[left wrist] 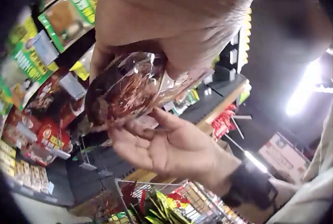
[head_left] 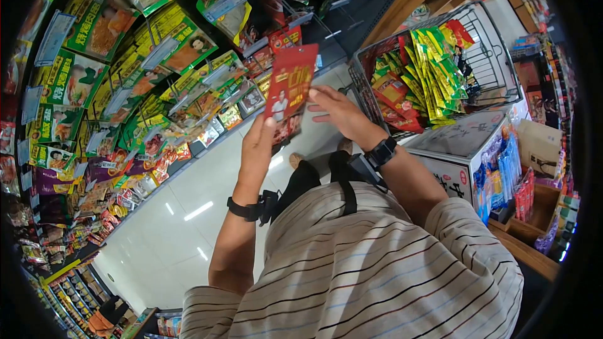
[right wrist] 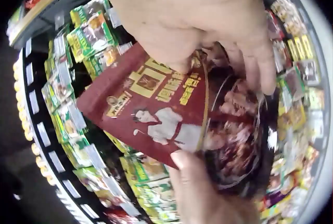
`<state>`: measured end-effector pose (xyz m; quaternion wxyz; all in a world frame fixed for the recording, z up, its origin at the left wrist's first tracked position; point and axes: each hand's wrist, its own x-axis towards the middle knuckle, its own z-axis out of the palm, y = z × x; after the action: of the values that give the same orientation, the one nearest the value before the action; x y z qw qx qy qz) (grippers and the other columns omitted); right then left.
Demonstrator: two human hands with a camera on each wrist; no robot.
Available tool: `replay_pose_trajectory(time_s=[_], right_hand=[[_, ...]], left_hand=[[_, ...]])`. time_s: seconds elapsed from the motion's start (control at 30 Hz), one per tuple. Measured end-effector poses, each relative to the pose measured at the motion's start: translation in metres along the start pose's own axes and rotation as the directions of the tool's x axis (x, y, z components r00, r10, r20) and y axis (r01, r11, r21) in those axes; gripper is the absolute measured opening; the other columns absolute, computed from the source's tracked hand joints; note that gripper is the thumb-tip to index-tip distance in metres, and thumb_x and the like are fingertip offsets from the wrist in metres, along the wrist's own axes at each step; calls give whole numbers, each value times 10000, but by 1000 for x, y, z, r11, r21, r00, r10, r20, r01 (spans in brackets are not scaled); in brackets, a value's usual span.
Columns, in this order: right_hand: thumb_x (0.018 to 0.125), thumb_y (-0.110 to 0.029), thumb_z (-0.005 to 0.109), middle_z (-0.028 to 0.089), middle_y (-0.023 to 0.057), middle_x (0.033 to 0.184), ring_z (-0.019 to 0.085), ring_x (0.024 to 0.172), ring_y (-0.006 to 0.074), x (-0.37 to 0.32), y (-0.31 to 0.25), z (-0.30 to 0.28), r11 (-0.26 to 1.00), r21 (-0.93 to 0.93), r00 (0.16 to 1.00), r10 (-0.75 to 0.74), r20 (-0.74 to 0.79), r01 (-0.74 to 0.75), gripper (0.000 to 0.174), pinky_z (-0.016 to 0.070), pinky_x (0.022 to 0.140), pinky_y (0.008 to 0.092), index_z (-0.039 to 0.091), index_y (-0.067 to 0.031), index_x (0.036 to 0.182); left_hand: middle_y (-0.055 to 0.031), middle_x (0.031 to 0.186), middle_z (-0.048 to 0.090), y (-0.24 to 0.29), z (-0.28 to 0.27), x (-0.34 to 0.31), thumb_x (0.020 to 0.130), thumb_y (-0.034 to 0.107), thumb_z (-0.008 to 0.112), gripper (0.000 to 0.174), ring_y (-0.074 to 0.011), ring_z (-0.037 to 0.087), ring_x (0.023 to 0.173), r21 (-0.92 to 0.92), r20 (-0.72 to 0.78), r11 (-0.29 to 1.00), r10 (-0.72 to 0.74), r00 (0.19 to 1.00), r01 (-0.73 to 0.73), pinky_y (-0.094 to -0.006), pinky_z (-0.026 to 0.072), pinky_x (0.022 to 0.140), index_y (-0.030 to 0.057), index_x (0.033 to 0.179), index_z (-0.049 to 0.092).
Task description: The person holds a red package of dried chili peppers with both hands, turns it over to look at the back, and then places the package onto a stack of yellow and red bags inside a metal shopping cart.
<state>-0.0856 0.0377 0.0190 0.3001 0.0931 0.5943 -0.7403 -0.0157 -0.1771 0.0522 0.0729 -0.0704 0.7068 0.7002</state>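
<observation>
My left hand (head_left: 255,145) grips a red seasoning packet (head_left: 291,88) by its lower edge, the thumb lying on the front. The packet (right wrist: 148,104) carries gold lettering, a picture of a person in white and a picture of meat pieces in a dark bowl. Beside the packet's other edge is my right hand (head_left: 344,116), its fingers loosely extended and overlapping the packet in the right wrist view. From the left wrist view, the fingers of the right hand (left wrist: 161,148) spread close under the packet's glossy end (left wrist: 127,91).
Hanging packets in green and yellow (head_left: 94,22) fill the shelf rack at left, with price tags on metal hooks. A wire shopping basket (head_left: 496,31) at right holds several yellow-green and red packets. It stands by a white printed box (head_left: 440,172). Pale floor tiles (head_left: 157,226) lie below.
</observation>
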Motion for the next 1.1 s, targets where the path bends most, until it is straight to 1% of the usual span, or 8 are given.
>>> replay_pose_trajectory(time_s=[0.03,0.13,0.27,0.47,0.67,0.83,0.97,1.1], right_hand=[[980,-459,570,583,89,1264,585,1148,212,0,4,-4,999,-32,1000,-11,-21,10,519,484,955,383,526,-59,1308],[975,-422,597,607,64,1246,599,1119,156,3,7,-11,1000,5,999,29,41,-29,493,495,932,356,541,-67,1312],[981,-319,619,672,11,1141,644,1015,90,8,11,-8,992,100,995,72,75,-79,385,538,849,295,595,-72,1275],[973,-288,638,695,12,1073,672,913,86,26,23,-22,990,58,991,130,3,-130,352,557,751,258,621,-57,1238],[960,-323,651,695,-14,1056,655,915,71,59,33,-38,980,75,982,188,-14,-187,355,509,790,261,632,-98,1234],[996,-308,594,676,50,1088,638,916,82,97,46,-53,989,91,990,108,86,-116,441,520,802,233,572,25,1285],[1006,-294,577,677,67,1093,642,919,89,120,46,-57,991,53,992,124,-5,-123,452,515,826,236,545,36,1313],[1003,-290,583,677,53,1096,640,929,86,147,53,-65,991,104,996,77,47,-81,422,513,828,235,569,18,1291]], left_hand=[[-46,1225,621,-4,-4,1,1059,284,475,403,-103,583,1089,-103,-3,994,-23,1000,23,-281,459,966,0,1335,549],[-46,1243,620,-20,-7,-1,1048,269,501,409,-115,587,1108,-404,3,900,-180,984,166,-274,457,970,1,1354,538],[-60,1269,619,-43,-5,6,1039,248,520,425,-127,609,1096,-521,10,808,-317,948,276,-280,478,961,2,1385,512],[-46,1174,638,-79,-4,31,1007,304,580,409,-112,615,1029,-449,-39,853,-317,948,267,-262,493,910,4,1285,571],[-27,1122,638,-103,2,67,997,294,597,373,-114,597,1030,-411,-79,875,-312,947,254,-277,492,910,14,1244,598],[-32,1101,650,-138,2,97,986,299,618,357,-121,609,1006,-435,-167,855,-386,907,283,-274,493,905,12,1199,622],[-34,1089,655,-147,9,118,986,312,619,365,-122,619,976,-436,-194,860,-377,906,264,-258,485,888,12,1192,620],[-24,1068,647,-163,11,133,987,302,618,334,-123,617,933,-434,-231,870,-358,905,234,-260,495,857,35,1189,619]])
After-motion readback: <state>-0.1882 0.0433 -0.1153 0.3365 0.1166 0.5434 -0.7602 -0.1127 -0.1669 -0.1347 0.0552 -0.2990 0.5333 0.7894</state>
